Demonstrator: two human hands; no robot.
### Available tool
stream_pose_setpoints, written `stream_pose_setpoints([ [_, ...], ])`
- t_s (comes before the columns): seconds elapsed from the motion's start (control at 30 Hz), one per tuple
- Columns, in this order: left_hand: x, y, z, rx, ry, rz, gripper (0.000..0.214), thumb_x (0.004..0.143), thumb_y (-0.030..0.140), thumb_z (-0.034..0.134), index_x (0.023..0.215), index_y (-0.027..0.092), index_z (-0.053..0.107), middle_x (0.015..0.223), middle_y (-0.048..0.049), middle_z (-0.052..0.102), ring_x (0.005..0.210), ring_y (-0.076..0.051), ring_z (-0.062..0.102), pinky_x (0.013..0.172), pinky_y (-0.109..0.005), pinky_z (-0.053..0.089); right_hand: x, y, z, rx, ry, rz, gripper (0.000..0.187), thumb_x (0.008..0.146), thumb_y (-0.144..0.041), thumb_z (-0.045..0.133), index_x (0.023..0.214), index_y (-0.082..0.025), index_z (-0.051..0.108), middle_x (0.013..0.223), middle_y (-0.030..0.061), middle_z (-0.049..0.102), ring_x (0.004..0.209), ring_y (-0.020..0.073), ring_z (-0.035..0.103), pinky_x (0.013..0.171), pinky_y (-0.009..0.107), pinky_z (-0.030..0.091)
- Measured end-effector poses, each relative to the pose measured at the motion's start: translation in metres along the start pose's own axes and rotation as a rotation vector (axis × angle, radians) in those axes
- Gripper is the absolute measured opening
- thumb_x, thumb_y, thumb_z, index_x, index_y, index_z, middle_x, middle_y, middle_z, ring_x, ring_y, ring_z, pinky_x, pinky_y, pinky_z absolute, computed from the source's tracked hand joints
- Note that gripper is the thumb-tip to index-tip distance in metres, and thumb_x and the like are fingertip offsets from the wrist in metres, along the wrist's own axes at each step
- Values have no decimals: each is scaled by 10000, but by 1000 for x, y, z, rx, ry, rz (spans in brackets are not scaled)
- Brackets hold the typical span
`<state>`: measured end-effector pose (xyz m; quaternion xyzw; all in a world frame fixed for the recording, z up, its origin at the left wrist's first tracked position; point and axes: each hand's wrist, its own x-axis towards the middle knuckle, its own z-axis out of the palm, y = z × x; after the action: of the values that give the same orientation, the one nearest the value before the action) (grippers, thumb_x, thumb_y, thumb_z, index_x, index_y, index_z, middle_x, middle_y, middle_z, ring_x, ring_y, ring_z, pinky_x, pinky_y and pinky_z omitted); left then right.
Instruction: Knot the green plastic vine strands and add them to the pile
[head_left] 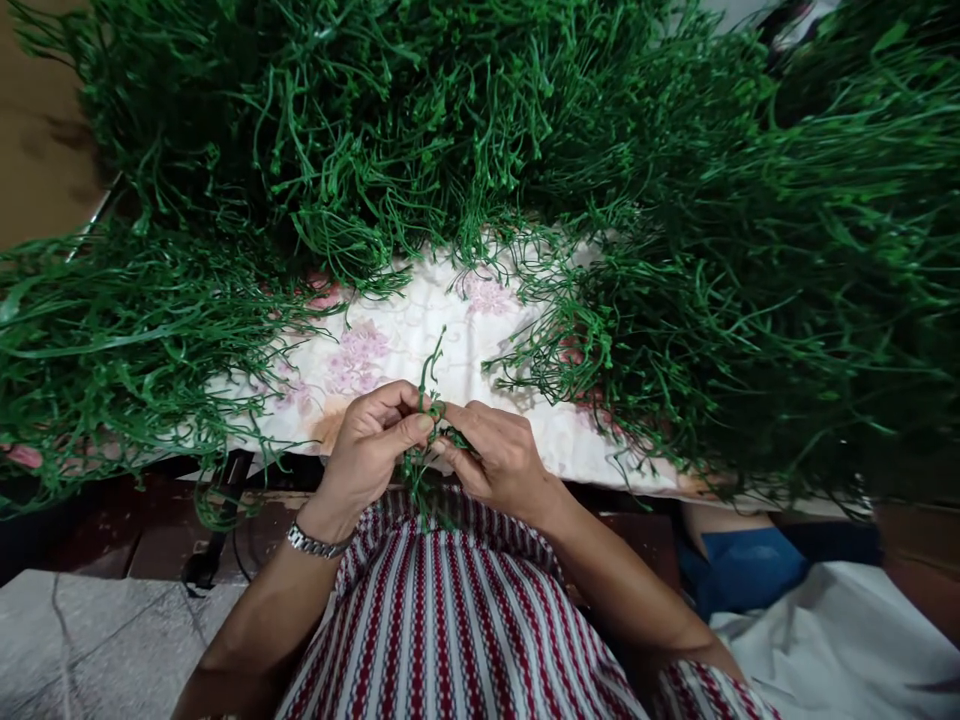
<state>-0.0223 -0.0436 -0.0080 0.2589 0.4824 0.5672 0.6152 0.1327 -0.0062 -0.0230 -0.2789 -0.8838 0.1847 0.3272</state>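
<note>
Red-and-white striped garment [450, 620] on the wearer is nearest, filling the near middle. Just beyond it, both hands are on one thing: a small green sprig of thin knobbly stalks [433, 406], held over the near edge of a worktop covered in white cloth with pink-purple flowers [472, 345]. Left hand [375, 440] has it pinched between thumb and forefinger; silver metal wristwatch [319, 543] on that wrist. Right hand [495, 448] is at it too, thumb and forefinger bent around green strands on the sprig's right side. One stalk sticks up past the fingertips, the rest hangs down in front of the garment.

Status, my read: one sprig in progress, not released. Plenty of loose green stalks around: left heap [142, 340], far heap [360, 120], larger right heap [750, 320], the last running off the right of the view. Which are handled and which are left, can't tell; no sorted or finished batch I can pick out.
</note>
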Motion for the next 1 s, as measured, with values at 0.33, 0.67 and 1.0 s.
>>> stream_pose_setpoints([
  [0.33,4,-2,6,-118,72,-58,198,616,196,756,701,151,583,681,17,600,532,-51,489,512,-158,408,-6,5,7,-146,117,-80,238,859,-198,508,1084,-133,551,652,17,561,595,139,506,580,277,382],
  [0.67,5,-5,5,-22,-11,-100,161,681,223,700,744,153,570,633,33,531,462,-44,458,435,-156,339,-5,11,1,-176,3,-125,161,877,-201,484,994,-168,590,626,-12,481,559,116,437,546,260,334],
  [1.0,-4,-11,5,221,-1,85,121,780,278,627,781,171,571,605,37,478,521,-65,416,485,-157,341,0,5,-6,144,-108,18,80,880,-198,449,923,-158,504,968,113,566,866,175,562,708,287,480],
])
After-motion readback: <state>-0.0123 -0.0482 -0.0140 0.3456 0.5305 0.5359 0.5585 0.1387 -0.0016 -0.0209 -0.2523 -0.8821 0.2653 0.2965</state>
